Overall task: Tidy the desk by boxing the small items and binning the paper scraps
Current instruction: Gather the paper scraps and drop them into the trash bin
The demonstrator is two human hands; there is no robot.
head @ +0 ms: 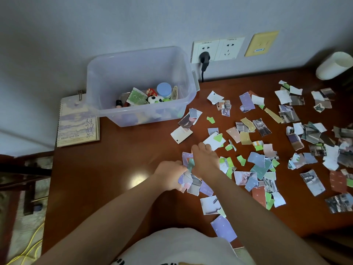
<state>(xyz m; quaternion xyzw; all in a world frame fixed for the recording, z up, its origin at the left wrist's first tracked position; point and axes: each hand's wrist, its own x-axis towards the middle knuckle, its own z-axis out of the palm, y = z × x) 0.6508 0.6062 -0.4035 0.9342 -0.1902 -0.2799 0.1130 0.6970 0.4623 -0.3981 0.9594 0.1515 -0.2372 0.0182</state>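
Head view, looking down at a brown wooden desk (114,159). Risk first: the left hand (169,175) grips a thick, uneven bundle of torn scraps (193,183), fingers curled round it, and loose pieces stick out below the fist. Judged from this, some could slip free and fall off the near edge of the desk when the bundle is lifted, because the glossy pieces only overlap loosely. No bin is visible, so the carry may be long. The right hand (205,161) lies knuckles up just beside the left, touching the same bundle, with its fingers bent down onto scraps; whether it pinches any or only presses them cannot be told. Most paper scraps (257,161) lie spread to the right of both hands, from just beside the right wrist to the far right edge, and a few lie near the body by the right forearm. A clear plastic box (107,77) stands at the back left against the wall, well apart from the hands, with small items (152,96) inside. A spiral notebook (78,123) lies just left of the box
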